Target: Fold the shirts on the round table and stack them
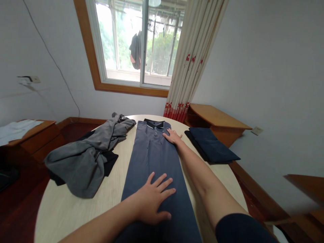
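Observation:
A blue-grey polo shirt [154,155] with a dark collar and a buttoned placket lies lengthwise on the round table [63,216]. Its sides look folded in, and the collar points toward the window. My left hand [155,199] rests on the lower part of the shirt, fingers spread. Farther off, my right hand [173,136] lies at the shirt's right shoulder beside the collar, its fingers stretched out on the cloth. Neither hand grips anything. The bottom end of the shirt runs out of view toward me.
Crumpled grey clothing [83,158] with black cloth under it lies on the table's left side. Folded dark navy clothes [212,145] are stacked at the right. Beyond the table stand a wooden desk [215,116], a curtain [192,60] and a window.

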`<state>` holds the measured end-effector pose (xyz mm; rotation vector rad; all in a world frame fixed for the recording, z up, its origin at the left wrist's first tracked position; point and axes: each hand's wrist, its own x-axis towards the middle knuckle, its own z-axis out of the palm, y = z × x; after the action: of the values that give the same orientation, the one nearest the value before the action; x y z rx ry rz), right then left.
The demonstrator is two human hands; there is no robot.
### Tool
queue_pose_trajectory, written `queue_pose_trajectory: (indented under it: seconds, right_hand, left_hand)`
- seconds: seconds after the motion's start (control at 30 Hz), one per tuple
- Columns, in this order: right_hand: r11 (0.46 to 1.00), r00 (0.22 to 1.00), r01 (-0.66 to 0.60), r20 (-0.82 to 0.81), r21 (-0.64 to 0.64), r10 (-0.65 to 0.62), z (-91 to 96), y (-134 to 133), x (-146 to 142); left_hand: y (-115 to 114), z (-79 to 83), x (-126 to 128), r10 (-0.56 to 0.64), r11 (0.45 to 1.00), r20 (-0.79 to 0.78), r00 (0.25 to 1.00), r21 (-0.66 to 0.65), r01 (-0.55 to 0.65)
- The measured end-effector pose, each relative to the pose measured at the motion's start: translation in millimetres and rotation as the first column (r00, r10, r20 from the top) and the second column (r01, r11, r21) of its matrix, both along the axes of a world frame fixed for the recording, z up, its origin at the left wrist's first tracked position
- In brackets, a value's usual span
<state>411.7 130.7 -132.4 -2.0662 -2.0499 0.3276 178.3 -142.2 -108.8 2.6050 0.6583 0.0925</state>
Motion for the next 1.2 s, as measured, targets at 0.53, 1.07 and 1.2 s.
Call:
queue_pose_trajectory:
  seconds: [0.53, 1.07, 1.2]
  right_hand:
    - [0.988, 0.987, 0.013, -0.160, 0.152, 0.012, -4.3, 23.2, 18.7]
    - [0.880, 0.881, -0.472, 0.011, 0.047, 0.472, 9.6, -192.2, 0.4]
    - [0.819, 0.819, -0.574, -0.018, 0.008, 0.574, 22.7, -236.2, -17.5]
  left_hand:
    - [0.6, 0.4, -1.8, -0.001, 1.000, 0.017, 1.000, -0.026, 0.001]
    - [62.4, 19.8, -79.1, 0.320, 0.933, 0.244, 0.916, 0.090, -0.350]
    - [89.8, 2.3, -111.0, 0.444, 0.868, 0.300, 0.844, 0.088, -0.488]
